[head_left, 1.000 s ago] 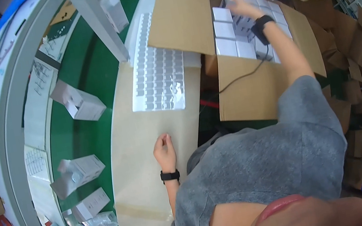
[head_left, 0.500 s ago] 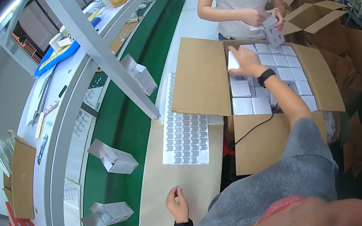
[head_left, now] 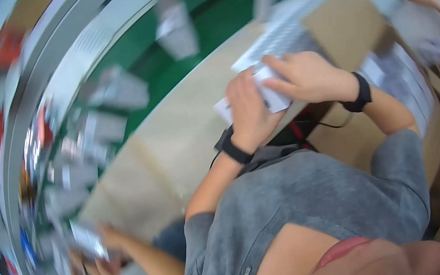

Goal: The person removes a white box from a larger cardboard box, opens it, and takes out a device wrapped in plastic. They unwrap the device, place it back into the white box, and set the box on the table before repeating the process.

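Both hands are on a small white box (head_left: pixel 280 102) above the tan work surface. My left hand (head_left: pixel 252 102) lies over its near left part, the fingers bent around it. From the right, my right hand (head_left: pixel 306 76) grips the far side with thumb and fingers. The hands hide much of the box. Beyond them lies a sheet of pale labels (head_left: pixel 287 31), blurred. To the right stands a large open cardboard box (head_left: pixel 345 27), one flap spread over the table, with several white boxes (head_left: pixel 395 80) inside.
White cartons (head_left: pixel 177 33) stand on the green conveyor belt (head_left: pixel 217 5) along the tan work surface (head_left: pixel 170 122). A co-worker at lower left handles a white box (head_left: pixel 89 237). Another person in white (head_left: pixel 427 12) is at far right. A dark cable (head_left: pixel 330 125) runs near my waist.
The view has swung left. My right hand has left the large cardboard box with a small white box, and my left hand has come up to hold it too.
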Tool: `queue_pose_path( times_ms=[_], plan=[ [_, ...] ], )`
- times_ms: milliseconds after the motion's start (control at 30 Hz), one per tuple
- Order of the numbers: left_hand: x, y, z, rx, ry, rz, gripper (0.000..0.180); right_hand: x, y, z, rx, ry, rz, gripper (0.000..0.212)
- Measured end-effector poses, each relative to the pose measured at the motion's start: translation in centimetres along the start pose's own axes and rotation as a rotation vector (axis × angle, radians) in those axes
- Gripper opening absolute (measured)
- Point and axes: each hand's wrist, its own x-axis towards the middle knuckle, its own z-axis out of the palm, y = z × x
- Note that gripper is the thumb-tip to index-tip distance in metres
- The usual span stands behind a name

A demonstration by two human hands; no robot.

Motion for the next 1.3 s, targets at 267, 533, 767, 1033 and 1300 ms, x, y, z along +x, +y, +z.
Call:
queue_pose_path(
  times_ms=[267, 533, 767, 1033, 1300],
  plan=[
    [-5.8, -7.4, -4.8, -0.353, -0.087, -0.318, 0.090, 6.9, -1.6, 4.5, 0.006, -0.136, -0.849, 0.057],
    [-7.1, -10.0, -6.2, -0.346, -0.013, -0.373, 0.088, 12.2, -4.3, 5.7, 0.013, -0.402, -0.979, 0.058],
    [-6.2, -11.3, -5.0, -0.246, -0.051, -0.363, 0.083, 13.8, -2.8, 8.9, -0.212, -0.311, -0.987, 0.057],
    [-6.1, -11.1, -5.5, -0.294, -0.105, -0.445, 0.077, 14.0, -4.0, 6.4, -0.109, -0.557, -0.952, 0.065],
    [-5.8, -12.6, -4.7, -0.189, -0.040, -0.474, 0.073, 12.9, -4.1, 10.3, -0.141, -0.182, -1.007, 0.056]
  ],
)
